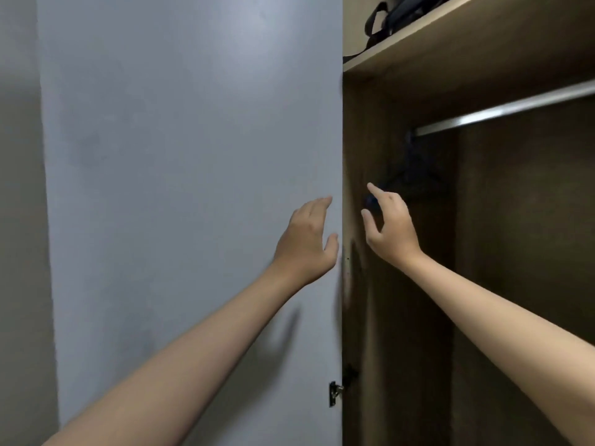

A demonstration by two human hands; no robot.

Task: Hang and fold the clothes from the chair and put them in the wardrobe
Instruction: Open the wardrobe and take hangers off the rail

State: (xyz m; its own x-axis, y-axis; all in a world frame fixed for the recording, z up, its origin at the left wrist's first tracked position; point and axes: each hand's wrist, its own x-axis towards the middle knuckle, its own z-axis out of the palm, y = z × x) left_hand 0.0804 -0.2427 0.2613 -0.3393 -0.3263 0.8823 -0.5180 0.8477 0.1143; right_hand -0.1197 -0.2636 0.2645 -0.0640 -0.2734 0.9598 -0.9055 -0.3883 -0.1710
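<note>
Wardrobe [402, 284] shot from the head cam, and it's standing open on the right side of the view, with the grey-blue door [193, 188] filling most of the left. Left hand [306, 239] is up against the door's free edge, fingers fairly straight and relaxed, thumb near the edge, holding nothing (can't really tell if the palm is pressing on the panel or just hovering in front of it). Right hand [391, 226] reaches into the dark opening just beside the door edge, index finger pointing up and thumb spread away from it, so a wide loose gap with nothing in it. Right behind those fingers there's a dark hanger [415, 175], hooked on the left end of the metal rail [502, 109] that runs across under the shelf; the fingers are near its lower left tip, but it's too murky in there to say if they touch. Something small and bluish sits right by the fingertips, too blurry to name. Up top, the wooden shelf [450, 37] has a dark bag [405, 14] on it with a strap hanging over the front edge. Small metal latch [335, 393] shows low on the door edge. No clothes or chair in the view, so those are somewhere off camera.
</note>
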